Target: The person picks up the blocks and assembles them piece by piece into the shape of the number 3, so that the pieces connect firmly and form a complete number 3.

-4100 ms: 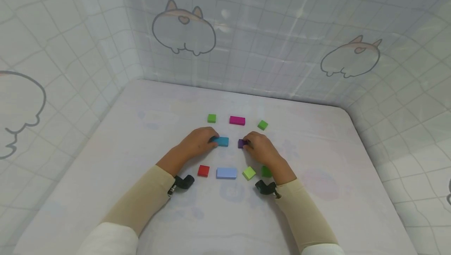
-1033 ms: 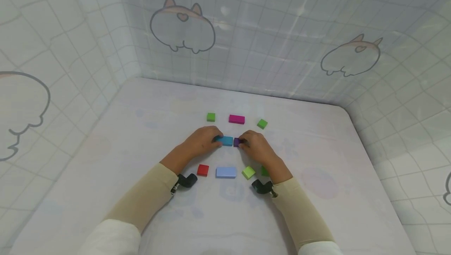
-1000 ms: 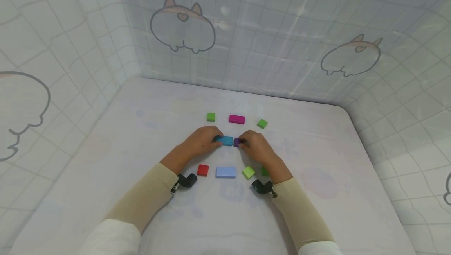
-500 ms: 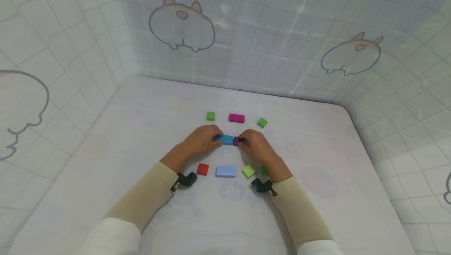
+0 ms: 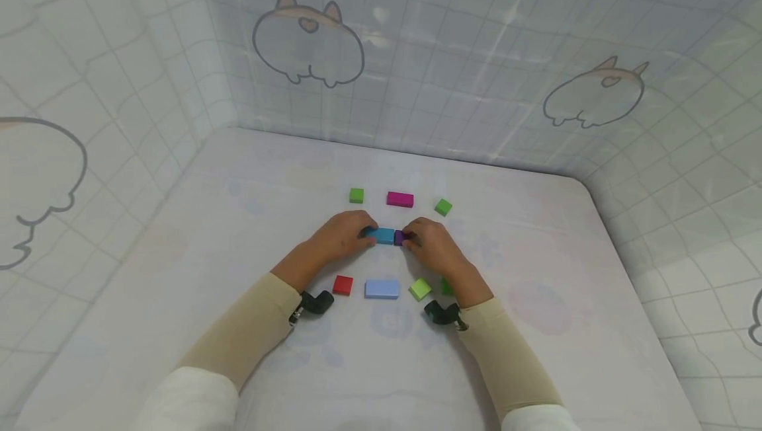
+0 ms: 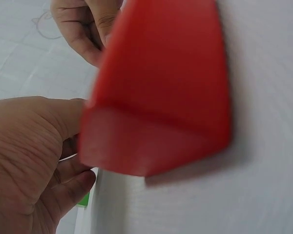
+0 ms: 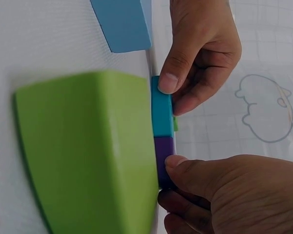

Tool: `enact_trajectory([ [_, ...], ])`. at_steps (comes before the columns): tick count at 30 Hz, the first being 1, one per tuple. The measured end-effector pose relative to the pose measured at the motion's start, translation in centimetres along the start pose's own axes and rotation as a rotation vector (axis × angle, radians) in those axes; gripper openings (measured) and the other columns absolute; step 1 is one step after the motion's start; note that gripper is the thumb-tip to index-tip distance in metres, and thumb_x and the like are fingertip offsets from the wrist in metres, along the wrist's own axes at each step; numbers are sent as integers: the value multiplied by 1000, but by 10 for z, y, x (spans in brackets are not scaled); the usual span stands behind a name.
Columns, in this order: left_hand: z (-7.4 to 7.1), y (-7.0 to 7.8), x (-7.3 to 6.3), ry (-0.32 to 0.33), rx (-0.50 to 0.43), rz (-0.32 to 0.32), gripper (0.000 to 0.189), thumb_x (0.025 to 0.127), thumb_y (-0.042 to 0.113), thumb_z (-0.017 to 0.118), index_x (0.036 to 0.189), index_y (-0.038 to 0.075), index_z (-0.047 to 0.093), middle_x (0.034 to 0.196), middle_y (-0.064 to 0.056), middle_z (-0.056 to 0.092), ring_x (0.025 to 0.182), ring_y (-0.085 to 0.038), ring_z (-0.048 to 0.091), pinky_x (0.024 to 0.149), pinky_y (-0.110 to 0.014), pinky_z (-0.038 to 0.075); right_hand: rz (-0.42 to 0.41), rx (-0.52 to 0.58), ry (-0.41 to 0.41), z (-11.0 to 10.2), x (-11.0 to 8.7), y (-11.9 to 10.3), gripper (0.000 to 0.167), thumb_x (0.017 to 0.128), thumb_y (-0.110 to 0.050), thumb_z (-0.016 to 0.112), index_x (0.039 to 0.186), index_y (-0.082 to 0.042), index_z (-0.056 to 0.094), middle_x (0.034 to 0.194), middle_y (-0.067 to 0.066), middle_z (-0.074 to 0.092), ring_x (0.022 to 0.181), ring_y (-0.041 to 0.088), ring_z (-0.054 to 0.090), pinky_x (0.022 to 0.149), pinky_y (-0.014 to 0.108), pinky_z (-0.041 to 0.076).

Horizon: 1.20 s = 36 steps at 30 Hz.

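Observation:
My left hand [image 5: 340,236] pinches the left end of a bright blue rectangular block [image 5: 383,236] between thumb and fingers. From the other side my right hand [image 5: 436,246] pinches a small purple block [image 5: 399,238]. The two blocks meet end to end, as the turquoise-looking blue block [image 7: 161,109] and the purple block [image 7: 164,153] show in the right wrist view. In the left wrist view a red block [image 6: 161,87] close to the camera hides what the left fingers hold.
Behind the hands lie a green block [image 5: 356,195], a magenta block [image 5: 400,199] and another green block [image 5: 443,207]. Nearer are a red block [image 5: 342,285], a light blue block [image 5: 381,289], a lime block [image 5: 420,289] and a partly covered green block [image 5: 447,287]. Patterned walls surround the white surface.
Over the earlier frames the blue block moved right and the purple block moved left, closing the gap between them. In the last half second the hands have barely moved.

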<state>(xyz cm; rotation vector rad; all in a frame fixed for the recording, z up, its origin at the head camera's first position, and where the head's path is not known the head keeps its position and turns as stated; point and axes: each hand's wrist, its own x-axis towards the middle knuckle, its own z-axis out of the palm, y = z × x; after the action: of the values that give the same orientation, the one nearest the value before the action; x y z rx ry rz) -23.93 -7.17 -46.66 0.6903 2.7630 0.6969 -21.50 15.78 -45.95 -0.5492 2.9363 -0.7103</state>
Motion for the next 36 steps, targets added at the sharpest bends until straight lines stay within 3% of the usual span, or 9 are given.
enact_trajectory([
  [28, 3, -5, 3, 22, -60, 2, 38, 92, 30, 73, 125, 14, 67, 124, 0, 65, 117, -18, 57, 106, -38, 48, -16, -6, 0, -1, 3, 1, 23, 92, -14, 73, 113, -6, 73, 114, 5, 68, 104, 19, 64, 97, 35, 54],
  [36, 5, -5, 2, 18, -68, -15, 46, 91, 28, 74, 132, 14, 63, 129, -1, 63, 119, -19, 55, 108, -40, 46, -16, 6, 8, 0, 2, 3, 24, 91, -16, 73, 113, -6, 73, 113, 5, 67, 104, 18, 64, 97, 36, 54],
])
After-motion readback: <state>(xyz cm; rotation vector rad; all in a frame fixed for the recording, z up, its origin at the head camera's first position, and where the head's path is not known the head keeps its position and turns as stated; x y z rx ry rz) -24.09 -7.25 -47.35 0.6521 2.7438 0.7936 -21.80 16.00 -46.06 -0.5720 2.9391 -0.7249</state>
